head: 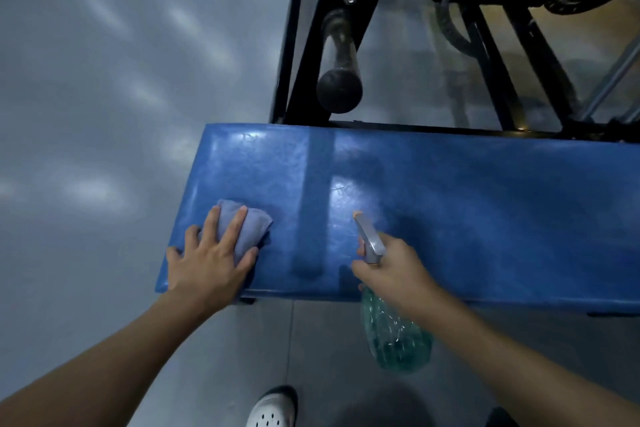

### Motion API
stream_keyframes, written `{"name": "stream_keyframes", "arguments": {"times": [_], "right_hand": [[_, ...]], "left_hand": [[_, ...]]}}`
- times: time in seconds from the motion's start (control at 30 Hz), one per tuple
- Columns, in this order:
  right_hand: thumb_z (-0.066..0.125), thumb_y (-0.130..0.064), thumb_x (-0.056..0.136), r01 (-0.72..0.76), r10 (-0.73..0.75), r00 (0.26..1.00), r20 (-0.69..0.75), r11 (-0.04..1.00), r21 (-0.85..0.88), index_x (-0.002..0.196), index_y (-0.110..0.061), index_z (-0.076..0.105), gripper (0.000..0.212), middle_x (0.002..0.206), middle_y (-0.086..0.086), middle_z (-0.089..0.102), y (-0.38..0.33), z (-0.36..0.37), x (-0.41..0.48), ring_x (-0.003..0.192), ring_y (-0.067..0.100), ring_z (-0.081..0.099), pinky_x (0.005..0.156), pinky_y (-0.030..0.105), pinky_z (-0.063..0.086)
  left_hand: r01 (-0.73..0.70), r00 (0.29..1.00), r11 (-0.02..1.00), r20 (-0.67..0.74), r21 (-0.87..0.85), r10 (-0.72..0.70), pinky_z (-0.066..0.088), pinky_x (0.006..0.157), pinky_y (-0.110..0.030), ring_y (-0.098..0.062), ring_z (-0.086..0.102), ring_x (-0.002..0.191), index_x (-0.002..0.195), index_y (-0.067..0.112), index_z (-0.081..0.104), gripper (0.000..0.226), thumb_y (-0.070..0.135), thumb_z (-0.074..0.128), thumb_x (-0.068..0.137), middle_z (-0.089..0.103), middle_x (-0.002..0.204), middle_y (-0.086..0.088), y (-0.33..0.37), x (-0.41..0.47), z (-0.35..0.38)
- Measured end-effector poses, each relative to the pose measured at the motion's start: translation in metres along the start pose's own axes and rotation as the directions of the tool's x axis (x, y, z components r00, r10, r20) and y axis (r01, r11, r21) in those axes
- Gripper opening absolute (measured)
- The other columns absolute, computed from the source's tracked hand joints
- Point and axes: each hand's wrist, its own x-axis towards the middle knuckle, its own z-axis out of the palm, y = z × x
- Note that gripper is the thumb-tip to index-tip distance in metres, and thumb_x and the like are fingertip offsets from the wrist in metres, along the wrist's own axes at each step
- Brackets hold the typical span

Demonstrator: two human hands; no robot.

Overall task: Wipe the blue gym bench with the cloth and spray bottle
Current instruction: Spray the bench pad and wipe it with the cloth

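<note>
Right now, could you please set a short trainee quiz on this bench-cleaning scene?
1. True or false: the left hand presses the crumpled grey-blue cloth onto the blue padded gym bench.
2. Which hand grips the green translucent spray bottle? A left, B right, C neither.
3. Fill in: the bottle's nozzle points toward the ____.
Key: 1 true; 2 B, the right hand; 3 bench.
</note>
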Motion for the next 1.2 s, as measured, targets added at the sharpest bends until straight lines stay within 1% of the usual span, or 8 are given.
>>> {"name": "stream_keyframes", "arguments": {"times": [0.1, 0.23, 0.37, 0.6, 0.7, 0.9, 1.1, 1.2], "right_hand": [[0.049, -0.036, 0.062, -0.023, 0.023, 1.000, -0.006, 0.993, -0.113, 0.072, -0.021, 0.048, 0.018, 0.073, 0.003, 0.061, -0.012, 0.017, 0.004, 0.069, 0.029, 0.068, 0.070, 0.053, 0.057], [0.049, -0.035, 0.060, -0.034, 0.035, 0.999, -0.001, 0.991, -0.130, 0.075, -0.021, 0.048, 0.021, 0.075, 0.003, 0.062, -0.028, 0.039, 0.009, 0.070, 0.029, 0.069, 0.072, 0.052, 0.057], [0.052, -0.034, 0.062, 0.029, -0.023, 0.998, 0.066, 0.995, -0.095, 0.085, -0.022, 0.054, 0.026, 0.085, 0.005, 0.064, -0.049, 0.064, 0.014, 0.077, 0.035, 0.066, 0.075, 0.054, 0.057], [0.051, -0.033, 0.066, 0.076, -0.053, 0.991, 0.121, 0.978, -0.193, 0.077, -0.023, 0.051, 0.015, 0.081, -0.001, 0.065, -0.098, 0.107, 0.026, 0.072, 0.028, 0.070, 0.073, 0.044, 0.058], [0.050, -0.033, 0.063, 0.073, -0.046, 0.989, 0.141, 0.979, -0.190, 0.075, -0.022, 0.050, 0.016, 0.079, 0.000, 0.063, -0.105, 0.114, 0.028, 0.074, 0.029, 0.071, 0.074, 0.047, 0.058], [0.051, -0.035, 0.063, 0.092, -0.079, 0.988, 0.136, 0.992, -0.089, 0.084, -0.019, 0.054, 0.027, 0.086, 0.005, 0.066, -0.095, 0.104, 0.020, 0.075, 0.030, 0.071, 0.079, 0.050, 0.057], [0.052, -0.034, 0.060, 0.052, -0.051, 0.999, -0.009, 0.998, 0.042, 0.082, -0.022, 0.055, 0.026, 0.082, 0.003, 0.066, -0.075, 0.035, 0.000, 0.072, 0.032, 0.070, 0.075, 0.051, 0.057], [0.053, -0.033, 0.061, 0.071, -0.055, 0.992, -0.111, 0.987, 0.146, 0.082, -0.017, 0.054, 0.026, 0.074, 0.003, 0.061, -0.057, -0.031, -0.019, 0.070, 0.032, 0.068, 0.071, 0.053, 0.057]], "left_hand": [[0.058, 0.998, 0.996, 0.022, -0.061, -0.056, 0.035, 0.097, -0.053, -0.028, 0.028, 0.133, 0.149, 0.052, -0.003, 0.070, 0.069, 0.031, 0.090, 0.002, 0.162, 0.006, -0.020, -0.004, 0.001], [0.122, 0.992, 0.981, 0.055, -0.150, -0.115, 0.042, 0.090, -0.054, -0.031, 0.034, 0.123, 0.149, 0.053, -0.004, 0.072, 0.066, 0.037, 0.091, 0.002, 0.159, 0.007, -0.041, -0.014, 0.003], [0.155, 0.988, 0.936, 0.060, -0.316, -0.143, 0.047, 0.087, -0.051, -0.032, 0.037, 0.111, 0.146, 0.054, 0.006, 0.070, 0.061, 0.047, 0.090, 0.012, 0.154, 0.007, -0.056, -0.022, 0.003], [0.250, 0.968, 0.869, 0.110, -0.427, -0.224, 0.045, 0.089, -0.045, -0.030, 0.036, 0.117, 0.143, 0.054, 0.014, 0.069, 0.058, 0.054, 0.087, 0.016, 0.152, 0.009, -0.059, -0.027, 0.002], [0.259, 0.965, 0.839, 0.101, -0.479, -0.241, 0.047, 0.090, -0.046, -0.031, 0.038, 0.117, 0.141, 0.051, 0.025, 0.067, 0.055, 0.061, 0.084, 0.024, 0.149, 0.007, -0.059, -0.024, -0.001], [0.224, 0.958, 0.656, 0.040, -0.721, -0.283, 0.045, 0.091, -0.035, -0.025, 0.055, 0.104, 0.132, 0.041, 0.044, 0.055, 0.034, 0.067, 0.083, 0.044, 0.119, 0.003, -0.050, -0.021, -0.016], [0.049, 0.993, 0.641, -0.030, -0.766, -0.112, 0.033, 0.089, -0.020, 0.005, 0.041, 0.093, 0.130, 0.039, 0.049, 0.053, 0.028, 0.069, 0.083, 0.045, 0.121, 0.007, 0.021, -0.021, -0.063], [-0.073, 0.997, 0.636, -0.070, -0.768, 0.030, 0.031, 0.088, -0.014, 0.007, 0.039, 0.091, 0.133, 0.035, 0.048, 0.057, 0.027, 0.072, 0.082, 0.044, 0.120, 0.007, 0.088, -0.017, -0.095]]}}
